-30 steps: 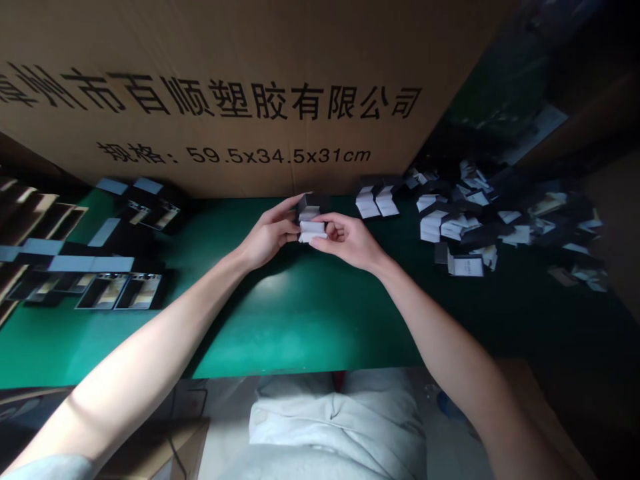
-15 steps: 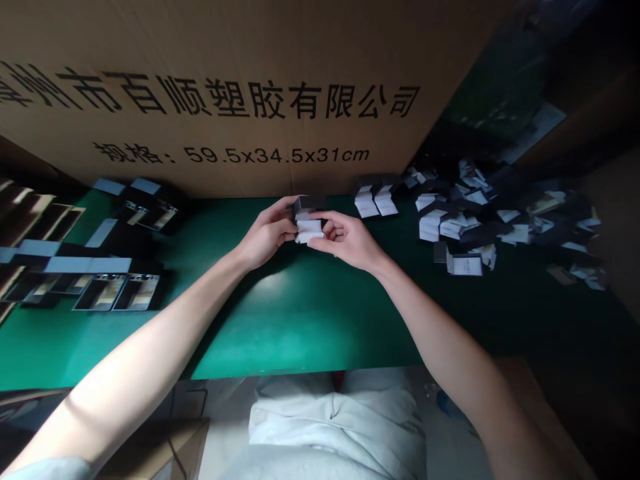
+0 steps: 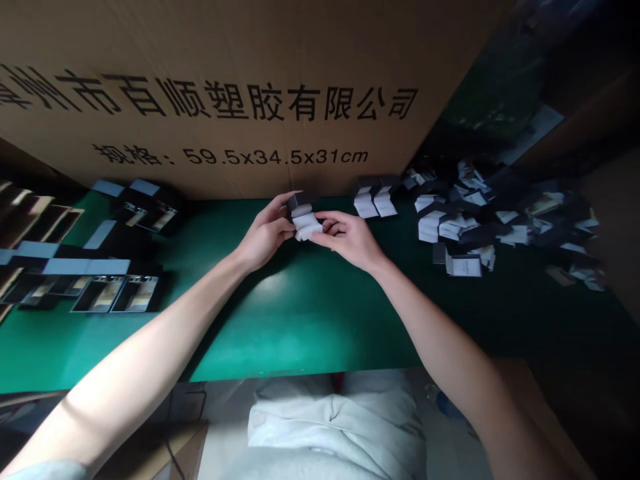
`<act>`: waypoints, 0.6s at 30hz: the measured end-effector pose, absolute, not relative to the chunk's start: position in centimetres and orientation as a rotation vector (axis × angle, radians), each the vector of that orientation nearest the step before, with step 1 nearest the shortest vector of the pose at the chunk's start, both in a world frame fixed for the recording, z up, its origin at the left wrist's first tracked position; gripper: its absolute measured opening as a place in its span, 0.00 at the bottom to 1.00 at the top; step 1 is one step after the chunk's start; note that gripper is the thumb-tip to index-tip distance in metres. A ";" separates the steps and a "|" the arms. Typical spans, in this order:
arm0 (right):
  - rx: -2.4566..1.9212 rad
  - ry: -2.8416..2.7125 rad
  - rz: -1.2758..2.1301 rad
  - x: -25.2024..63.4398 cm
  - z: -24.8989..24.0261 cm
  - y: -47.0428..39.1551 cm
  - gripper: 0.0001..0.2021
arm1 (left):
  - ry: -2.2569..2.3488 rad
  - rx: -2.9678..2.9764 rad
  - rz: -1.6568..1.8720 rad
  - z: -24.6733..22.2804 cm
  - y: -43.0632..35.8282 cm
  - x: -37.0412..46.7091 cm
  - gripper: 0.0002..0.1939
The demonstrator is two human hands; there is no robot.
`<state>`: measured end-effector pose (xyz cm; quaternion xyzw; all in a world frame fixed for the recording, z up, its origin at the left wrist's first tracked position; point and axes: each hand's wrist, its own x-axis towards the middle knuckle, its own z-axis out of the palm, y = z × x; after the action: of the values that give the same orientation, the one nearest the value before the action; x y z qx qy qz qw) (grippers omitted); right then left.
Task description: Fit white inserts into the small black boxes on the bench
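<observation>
Between my two hands, over the back middle of the green table (image 3: 300, 307), is a small black box (image 3: 301, 202) with white paper (image 3: 306, 225) at its near side. My left hand (image 3: 267, 233) grips the box from the left, with its fingers reaching round the back and the thumb in front. From the right, my right hand (image 3: 350, 237) pinches the white paper between thumb and fingers. Just right of my hands stand two similar black boxes (image 3: 376, 195) with white folded paper hanging out in front.
A large cardboard carton (image 3: 250, 47) rises behind the table. At the left are several open black boxes (image 3: 117, 287) with pale lids, beside stacked trays (image 3: 35, 217). A heap of black boxes and white papers (image 3: 470, 207) spreads over the right side.
The box in my hands has tilted and shifted slightly left. The white paper now slants, and my right fingers have closed in on its right side.
</observation>
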<state>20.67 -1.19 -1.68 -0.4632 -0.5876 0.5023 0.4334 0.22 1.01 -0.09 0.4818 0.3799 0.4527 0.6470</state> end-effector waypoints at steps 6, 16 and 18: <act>-1.110 -1.427 1.342 20.9 -1.2 -1.1 0.27 | 0.855 1.094 1.019 -0.2 1.0 0.2 0.34; -1.146 -1.491 1.254 21.1 -1.7 -1.1 0.26 | 0.832 1.143 1.024 -0.3 1.1 0.2 0.37; -1.162 -1.516 1.144 20.9 -2.1 -1.1 0.24 | 0.835 1.128 1.024 -0.3 1.1 0.2 0.37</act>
<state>20.89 -1.10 -2.10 -0.4682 -0.6107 0.4609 0.4420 0.23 1.06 -0.27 0.4955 0.3671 0.4500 0.6459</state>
